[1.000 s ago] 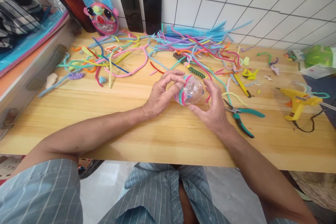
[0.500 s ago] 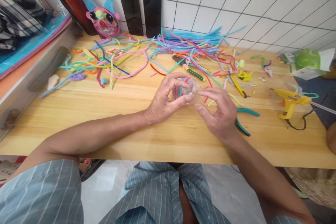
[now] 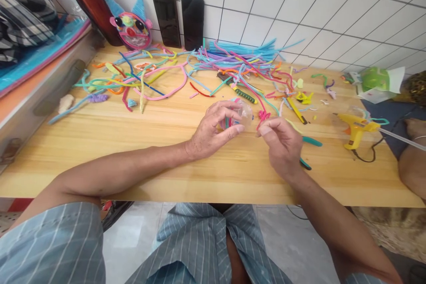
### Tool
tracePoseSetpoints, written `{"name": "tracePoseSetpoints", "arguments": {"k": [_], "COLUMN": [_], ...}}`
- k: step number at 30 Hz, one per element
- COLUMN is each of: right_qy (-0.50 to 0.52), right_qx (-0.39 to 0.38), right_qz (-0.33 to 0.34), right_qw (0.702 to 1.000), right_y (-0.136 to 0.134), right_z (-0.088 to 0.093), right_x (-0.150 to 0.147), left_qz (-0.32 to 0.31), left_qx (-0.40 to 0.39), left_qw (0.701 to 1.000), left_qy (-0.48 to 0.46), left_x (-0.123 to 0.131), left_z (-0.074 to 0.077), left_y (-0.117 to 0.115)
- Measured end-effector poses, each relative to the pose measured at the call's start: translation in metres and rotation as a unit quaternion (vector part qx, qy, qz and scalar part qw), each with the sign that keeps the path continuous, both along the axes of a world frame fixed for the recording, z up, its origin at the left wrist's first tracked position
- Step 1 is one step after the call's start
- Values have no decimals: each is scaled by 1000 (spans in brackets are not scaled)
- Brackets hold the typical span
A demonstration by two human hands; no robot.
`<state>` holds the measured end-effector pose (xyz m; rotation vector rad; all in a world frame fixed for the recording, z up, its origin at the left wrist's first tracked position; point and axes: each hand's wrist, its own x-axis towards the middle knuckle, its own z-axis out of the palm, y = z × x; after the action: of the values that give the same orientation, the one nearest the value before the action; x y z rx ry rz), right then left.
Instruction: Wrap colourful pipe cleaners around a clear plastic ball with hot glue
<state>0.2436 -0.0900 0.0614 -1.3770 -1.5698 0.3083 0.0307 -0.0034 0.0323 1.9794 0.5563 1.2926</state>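
My left hand (image 3: 218, 128) is wrapped round a clear plastic piece (image 3: 245, 114) with pink and teal bands on its left side. Its fingers hide part of the bands. Just to the right, my right hand (image 3: 282, 142) is closed, thumb against forefinger, in a pinch; whatever may be between the fingertips is too small to make out. A pink curled pipe cleaner (image 3: 264, 115) lies just beyond those fingertips. The teal-handled pliers (image 3: 312, 141) rest beside my right hand, partly hidden by it.
A yellow glue gun (image 3: 357, 129) lies on the right, near another person's arm (image 3: 412, 164). Pipe cleaners (image 3: 242, 51) are heaped at the back. Two phones (image 3: 192, 22) lean on the wall beside a decorated face figure (image 3: 133, 31) and a red flask (image 3: 88, 4).
My right hand has drawn back slightly from the clear piece and its fingers have closed to a pinch. The pink curl now shows beyond them. Another person's arm shows more at the right.
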Motion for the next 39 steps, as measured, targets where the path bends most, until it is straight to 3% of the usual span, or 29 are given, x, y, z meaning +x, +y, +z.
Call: {"name": "tracePoseSetpoints", "arguments": {"k": [5, 9, 15, 20, 28, 33, 36, 39], "right_qy": [-53, -136, -210, -220, -293, -382, -420, -422], "right_qx": [-53, -35, -72, -124, -127, -156, -186, -193], "right_qz": [-20, -47, -80, -137, -134, -115, -100, -76], "right_qw": [997, 989, 972, 958, 938, 904, 882, 883], "right_y": [2, 6, 23, 42, 111, 164, 184, 195], "right_z": [-2, -9, -18, -14, -17, -28, -36, -43], "right_x": [28, 50, 105, 149, 154, 157, 165, 172], "left_qz": [69, 92, 84, 68, 53, 14, -6, -9], "left_qx": [-24, -40, 12, 37, 72, 63, 48, 25], "left_qw": [996, 993, 996, 994, 992, 992, 992, 992], "left_qy": [-48, -64, 41, 82, 86, 113, 117, 126], "left_x": [-3, -4, -2, 2, 5, 3, 2, 2], "left_z": [0, -13, -39, -45, -40, -38, -38, -37], "left_y": [15, 28, 27, 21, 22, 24, 25, 26]}}
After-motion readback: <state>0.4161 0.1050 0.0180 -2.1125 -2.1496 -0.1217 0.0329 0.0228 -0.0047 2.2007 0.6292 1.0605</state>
